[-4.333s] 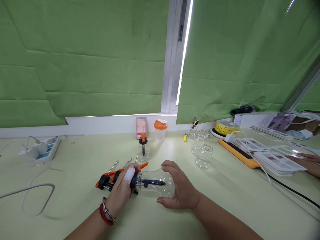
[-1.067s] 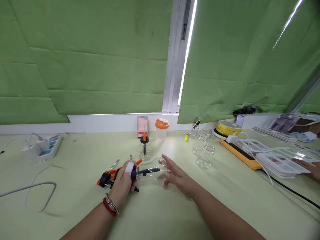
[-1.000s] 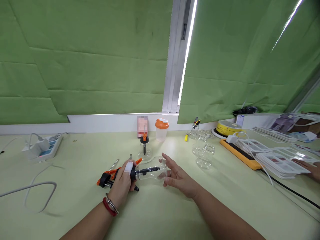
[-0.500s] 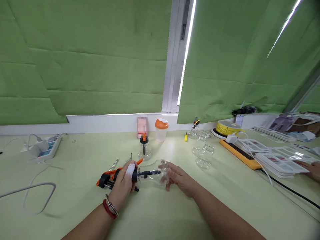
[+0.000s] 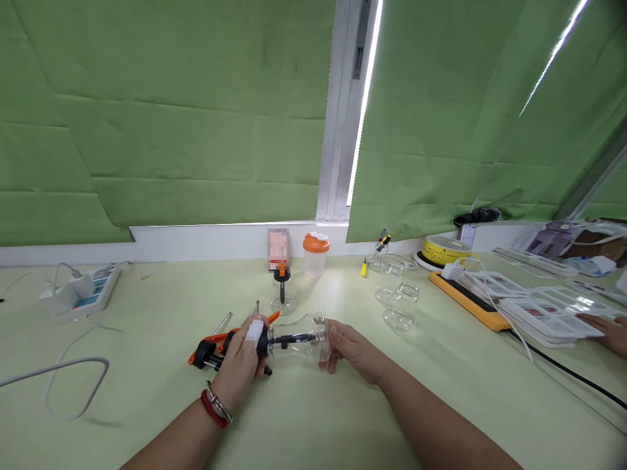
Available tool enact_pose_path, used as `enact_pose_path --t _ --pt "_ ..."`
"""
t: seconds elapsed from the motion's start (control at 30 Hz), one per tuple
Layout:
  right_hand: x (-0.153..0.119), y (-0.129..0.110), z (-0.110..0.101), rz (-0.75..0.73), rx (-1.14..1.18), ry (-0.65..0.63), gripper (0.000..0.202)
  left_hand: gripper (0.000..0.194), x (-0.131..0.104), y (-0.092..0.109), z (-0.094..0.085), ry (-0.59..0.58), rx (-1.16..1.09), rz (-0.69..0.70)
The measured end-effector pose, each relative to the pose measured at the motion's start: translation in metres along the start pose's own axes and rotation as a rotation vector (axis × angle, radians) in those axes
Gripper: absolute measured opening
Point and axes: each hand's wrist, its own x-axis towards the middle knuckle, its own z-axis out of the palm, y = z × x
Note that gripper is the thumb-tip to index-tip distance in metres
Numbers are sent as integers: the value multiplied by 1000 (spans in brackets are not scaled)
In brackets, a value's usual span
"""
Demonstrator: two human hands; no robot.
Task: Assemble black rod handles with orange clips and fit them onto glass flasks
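While one clear glass bottle [image 5: 301, 338] lies on its side just above the near middle of the table [image 5: 313, 418], two bare hands hold it from opposite ends. Its neck points left and its base right, with one dark stem [image 5: 296, 339] running lengthwise inside. The left hand [image 5: 242, 356] is wrapped around the black cap [image 5: 263, 342] at the neck, fingers closed, a white wrapping on its thumb. The right hand [image 5: 350, 349] pinches the base end between thumb and curled fingers.

Beside and partly behind the left hand lie at least two black-and-orange pump tops [image 5: 203, 354]; the hand hides their exact number. Beyond them, one capped bottle [image 5: 283, 297] stands upright in front of one pink panel [image 5: 278, 248], with one orange-lidded cup [image 5: 315, 254] to the right.

Farther right stand at least two open glass bottles [image 5: 400, 307], overlapping in view, and near them one yellow-handled tool [image 5: 364, 268]. Past these are one yellow round container [image 5: 445, 250], one orange-edged strip [image 5: 467, 303] and several white trays [image 5: 536, 316], touched by another person's hand [image 5: 605, 329]. One white power strip [image 5: 98, 294] lies at far left.
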Motion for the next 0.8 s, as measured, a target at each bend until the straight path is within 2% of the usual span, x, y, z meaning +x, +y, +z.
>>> enact_pose_path --t 0.17,0.37,0.5,0.63,0.8 --pt "-4 -5 -4 -43 -11 9 83 32 0 -1 -1 17 -43 4" --pt "0 -2 -2 1 -34 81 72 34 -1 -2 0 -20 -28 3" --pt "-2 -4 0 -23 -50 36 72 32 1 -3 0 0 -50 -8" --pt "-5 -6 -2 -64 -61 4 81 32 2 -2 0 16 -71 -2" --pt "-4 -5 -4 -66 -20 5 77 32 0 0 -1 -6 -51 23"
